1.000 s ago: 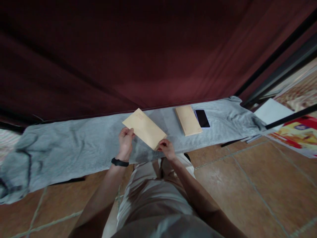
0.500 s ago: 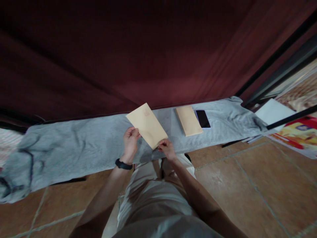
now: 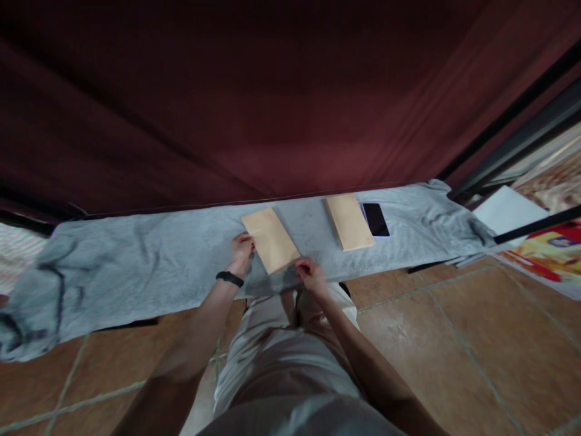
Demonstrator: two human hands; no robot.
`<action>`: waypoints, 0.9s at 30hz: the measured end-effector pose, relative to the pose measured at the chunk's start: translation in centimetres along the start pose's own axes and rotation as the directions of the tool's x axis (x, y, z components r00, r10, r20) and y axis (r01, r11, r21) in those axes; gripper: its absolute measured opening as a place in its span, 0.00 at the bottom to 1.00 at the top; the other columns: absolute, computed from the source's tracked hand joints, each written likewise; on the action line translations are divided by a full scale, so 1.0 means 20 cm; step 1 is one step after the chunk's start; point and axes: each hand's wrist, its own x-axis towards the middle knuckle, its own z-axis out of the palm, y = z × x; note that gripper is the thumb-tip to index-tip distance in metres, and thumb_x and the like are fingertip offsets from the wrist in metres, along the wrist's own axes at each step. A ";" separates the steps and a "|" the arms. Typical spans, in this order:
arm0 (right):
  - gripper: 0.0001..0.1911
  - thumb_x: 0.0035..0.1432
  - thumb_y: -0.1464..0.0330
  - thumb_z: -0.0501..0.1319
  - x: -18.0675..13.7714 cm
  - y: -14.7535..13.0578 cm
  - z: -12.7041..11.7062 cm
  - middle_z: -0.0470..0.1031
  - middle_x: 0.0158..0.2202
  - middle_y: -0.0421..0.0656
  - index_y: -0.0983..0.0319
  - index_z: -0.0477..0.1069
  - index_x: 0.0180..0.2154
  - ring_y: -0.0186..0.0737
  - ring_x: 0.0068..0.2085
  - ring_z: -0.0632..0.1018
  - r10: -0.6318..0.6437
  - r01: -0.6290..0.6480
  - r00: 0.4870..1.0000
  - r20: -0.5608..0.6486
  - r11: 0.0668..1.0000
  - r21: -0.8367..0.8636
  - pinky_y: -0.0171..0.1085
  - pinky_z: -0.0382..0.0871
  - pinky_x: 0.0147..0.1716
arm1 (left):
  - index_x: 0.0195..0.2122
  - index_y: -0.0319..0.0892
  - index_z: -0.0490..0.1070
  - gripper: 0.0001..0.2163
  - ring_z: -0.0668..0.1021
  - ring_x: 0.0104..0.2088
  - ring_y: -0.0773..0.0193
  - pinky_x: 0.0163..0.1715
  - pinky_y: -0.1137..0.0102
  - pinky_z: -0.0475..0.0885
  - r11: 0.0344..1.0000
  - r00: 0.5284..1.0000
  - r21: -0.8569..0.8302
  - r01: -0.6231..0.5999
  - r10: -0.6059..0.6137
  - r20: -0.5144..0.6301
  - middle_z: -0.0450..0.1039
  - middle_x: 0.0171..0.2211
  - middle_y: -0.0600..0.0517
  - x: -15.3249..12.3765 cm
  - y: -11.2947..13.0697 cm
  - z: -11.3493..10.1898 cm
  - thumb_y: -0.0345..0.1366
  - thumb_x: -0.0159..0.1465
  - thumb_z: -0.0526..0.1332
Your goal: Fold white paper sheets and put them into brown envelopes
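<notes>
A tan envelope (image 3: 271,238) lies low over the grey cloth (image 3: 149,266) that covers a long narrow surface in front of me. My left hand (image 3: 241,251), with a black band on its wrist, pinches the envelope's left edge. My right hand (image 3: 308,271) pinches its near right corner. Both hands have their fingers closed on the paper. To the right, a stack of tan envelopes (image 3: 348,221) rests on the cloth, with a black phone (image 3: 376,219) lying beside it.
A dark red curtain (image 3: 272,103) hangs right behind the cloth-covered surface. Black metal bars (image 3: 512,130) slant at the right, with white paper (image 3: 506,212) and a colourful printed sheet (image 3: 551,254) beyond them. Brown floor tiles (image 3: 454,339) lie below, my legs in pale trousers in the middle.
The envelope, held up at a slant before, has turned lengthwise away from me and come down flat toward the cloth. Both hands moved down and forward with it.
</notes>
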 end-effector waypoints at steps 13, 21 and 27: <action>0.13 0.62 0.73 0.59 0.04 0.00 -0.09 0.77 0.50 0.48 0.57 0.79 0.44 0.47 0.55 0.75 -0.346 0.375 0.927 0.143 0.847 -0.376 0.47 0.68 0.60 | 0.39 0.42 0.72 0.14 0.77 0.29 0.65 0.31 0.71 0.73 0.977 0.984 0.118 -0.175 0.179 -0.022 0.73 0.30 0.55 -0.01 -0.10 -0.02 0.28 0.51 0.66; 0.08 0.64 0.70 0.60 0.08 0.00 -0.10 0.78 0.46 0.47 0.57 0.79 0.40 0.46 0.51 0.76 -0.347 0.392 0.920 0.182 0.837 -0.383 0.46 0.69 0.57 | 0.53 0.48 0.75 0.17 0.72 0.62 0.49 0.65 0.53 0.64 0.550 0.635 0.336 -0.765 0.551 0.542 0.73 0.57 0.44 -0.42 -0.29 -0.21 0.41 0.64 0.67; 0.08 0.65 0.67 0.60 0.10 -0.03 -0.11 0.78 0.44 0.47 0.56 0.79 0.38 0.46 0.48 0.77 -0.351 0.400 0.916 0.193 0.831 -0.386 0.45 0.71 0.55 | 0.56 0.50 0.74 0.20 0.70 0.64 0.48 0.67 0.52 0.62 0.551 0.652 0.368 -0.749 0.515 0.556 0.72 0.60 0.45 -0.48 -0.34 -0.22 0.44 0.63 0.69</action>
